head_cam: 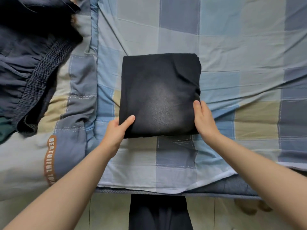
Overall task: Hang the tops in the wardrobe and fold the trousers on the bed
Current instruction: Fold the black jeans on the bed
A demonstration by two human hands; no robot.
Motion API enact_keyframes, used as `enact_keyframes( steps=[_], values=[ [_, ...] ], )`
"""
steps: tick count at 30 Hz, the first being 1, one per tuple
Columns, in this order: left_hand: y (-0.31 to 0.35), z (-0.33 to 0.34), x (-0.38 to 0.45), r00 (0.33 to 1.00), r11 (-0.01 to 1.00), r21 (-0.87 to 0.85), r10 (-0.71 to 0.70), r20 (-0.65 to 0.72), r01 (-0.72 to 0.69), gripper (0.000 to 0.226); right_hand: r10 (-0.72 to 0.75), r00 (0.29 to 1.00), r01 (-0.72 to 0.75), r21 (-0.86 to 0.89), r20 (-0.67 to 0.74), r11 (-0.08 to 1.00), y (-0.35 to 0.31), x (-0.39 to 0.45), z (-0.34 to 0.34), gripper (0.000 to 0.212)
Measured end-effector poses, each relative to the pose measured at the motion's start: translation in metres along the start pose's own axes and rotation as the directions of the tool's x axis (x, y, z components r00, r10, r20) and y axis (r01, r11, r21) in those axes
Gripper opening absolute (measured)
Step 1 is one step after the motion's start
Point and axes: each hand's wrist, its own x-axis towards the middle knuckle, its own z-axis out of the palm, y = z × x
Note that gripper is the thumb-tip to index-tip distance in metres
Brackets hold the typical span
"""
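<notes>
While flat on the sheet [216, 67], folded trousers [159, 95] gripped at near corners by left hand [116, 130] and right hand [203, 118].

head-worn view, close, looking steeply down at bed [232, 47]

Item: black trousers [159, 95], folded to a neat square, lying on our checked bed sheet [232, 47]. Our left hand [118, 130] gripped the near left corner, thumb on top; our right hand [203, 118] held the near right edge likewise. To the left we noted a heap of dark navy garments [28, 60] with an elastic waistband, resting on a quilt [73, 100] with an orange lettered strip.
</notes>
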Motion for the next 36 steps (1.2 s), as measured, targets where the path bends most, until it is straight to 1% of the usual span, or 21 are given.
enact_keyframes(
  steps=[1, 2, 3, 5, 6, 7, 9, 10, 12, 14, 17, 19, 21, 23, 25, 28, 30, 31, 32, 34, 36],
  values=[
    [-0.004, -0.001, -0.007, 1.0, 1.0, 0.016, 0.007, 0.018, -0.007, 0.007, -0.018, 1.0, 0.018, 0.027, -0.003, 0.999, 0.005, -0.005, -0.005, 0.04],
    [-0.009, -0.002, -0.014, 1.0, 0.998, 0.061, 0.005, 0.015, -0.006, 0.014, -0.02, 1.0, 0.02, 0.048, 0.001, 0.999, 0.011, -0.01, -0.007, 0.04],
    [-0.017, -0.001, -0.021, 1.0, 0.993, 0.12, 0.006, 0.011, -0.007, 0.025, 0.002, 1.0, -0.002, 0.04, 0.021, 0.999, 0.017, -0.016, -0.009, 0.039],
    [-0.036, -0.001, -0.032, 0.999, 0.98, 0.196, -0.046, 0.006, 0.044, 0.041, 0.083, 0.996, -0.083, -0.009, 0.028, 0.997, 0.032, -0.022, -0.01, 0.038],
    [-0.045, -0.001, -0.034, 0.997, 0.976, 0.206, -0.072, -0.003, 0.071, 0.041, 0.131, 0.991, -0.131, -0.025, -0.001, 0.991, 0.041, -0.021, -0.009, 0.036],
    [-0.052, -0.001, -0.034, 0.996, 0.973, 0.214, -0.089, -0.008, 0.089, 0.037, 0.195, 0.98, -0.196, -0.008, -0.036, 0.981, 0.046, -0.02, -0.007, 0.035],
    [-0.055, 0.002, -0.031, 0.992, 0.976, 0.176, -0.125, -0.023, 0.127, 0.017, 0.289, 0.952, -0.288, 0.027, -0.1, 0.957, 0.045, -0.015, -0.003, 0.039],
    [-0.051, 0.006, -0.031, 0.99, 0.979, 0.153, -0.13, -0.052, 0.136, 0.007, 0.282, 0.951, -0.284, -0.004, -0.127, 0.959, 0.041, -0.012, -0.001, 0.042],
    [-0.044, 0.012, -0.027, 0.99, 0.988, 0.124, -0.073, -0.117, 0.088, 0.016, 0.192, 0.971, -0.207, -0.095, -0.141, 0.974, 0.021, -0.006, 0.001, 0.046],
    [-0.037, 0.016, -0.019, 0.983, 0.992, 0.12, -0.009, -0.186, 0.032, 0.022, 0.112, 0.982, -0.134, -0.145, -0.15, 0.98, -0.002, 0.006, 0.001, 0.047],
    [-0.029, 0.019, -0.007, 0.974, 0.989, 0.145, 0.042, -0.223, -0.01, 0.021, 0.069, 0.985, -0.098, -0.18, -0.159, 0.979, -0.027, 0.044, 0.002, 0.051],
    [-0.026, 0.023, -0.003, 0.966, 0.98, 0.191, 0.094, -0.242, -0.047, 0.022, 0.027, 0.988, -0.071, -0.298, -0.15, 0.952, -0.039, 0.07, 0.005, 0.044],
    [-0.026, 0.027, -0.004, 0.956, 0.97, 0.224, 0.149, -0.254, -0.092, 0.023, -0.02, 0.991, -0.04, -0.441, -0.131, 0.897, -0.047, 0.089, 0.004, 0.033],
    [-0.027, 0.029, -0.005, 0.953, 0.961, 0.257, 0.171, -0.251, -0.105, 0.023, -0.034, 0.992, -0.031, -0.503, -0.12, 0.864, -0.047, 0.101, -0.003, 0.031],
    [-0.027, 0.029, -0.001, 0.963, 0.953, 0.294, 0.15, -0.224, -0.08, 0.02, 0.002, 0.99, -0.071, -0.487, -0.141, 0.87, -0.041, 0.107, -0.008, 0.035],
    [-0.03, 0.027, 0.006, 0.969, 0.935, 0.354, 0.096, -0.229, -0.008, 0.022, 0.074, 0.978, -0.138, -0.338, -0.197, 0.931, -0.032, 0.105, -0.005, 0.036],
    [-0.031, 0.025, 0.007, 0.951, 0.909, 0.415, 0.09, -0.296, 0.043, 0.028, 0.17, 0.949, -0.211, -0.133, -0.264, 0.969, -0.031, 0.092, 0.003, 0.038],
    [-0.03, 0.024, 0.007, 0.934, 0.9, 0.434, 0.114, -0.338, 0.047, 0.029, 0.223, 0.932, -0.244, -0.04, -0.287, 0.969, -0.029, 0.081, 0.006, 0.04],
    [-0.028, 0.023, 0.006, 0.917, 0.903, 0.428, 0.137, -0.375, 0.04, 0.032, 0.233, 0.928, -0.245, -0.003, -0.29, 0.97, -0.025, 0.069, 0.01, 0.043],
    [-0.02, 0.024, 0.006, 0.903, 0.934, 0.357, 0.152, -0.402, 0.001, 0.044, 0.136, 0.965, -0.149, -0.041, -0.225, 0.988, -0.014, 0.037, 0.019, 0.049],
    [-0.014, 0.029, 0.008, 0.92, 0.945, 0.324, 0.154, -0.36, -0.032, 0.05, 0.024, 0.988, -0.042, -0.12, -0.151, 0.992, -0.003, 0.006, 0.024, 0.061]
  ],
)
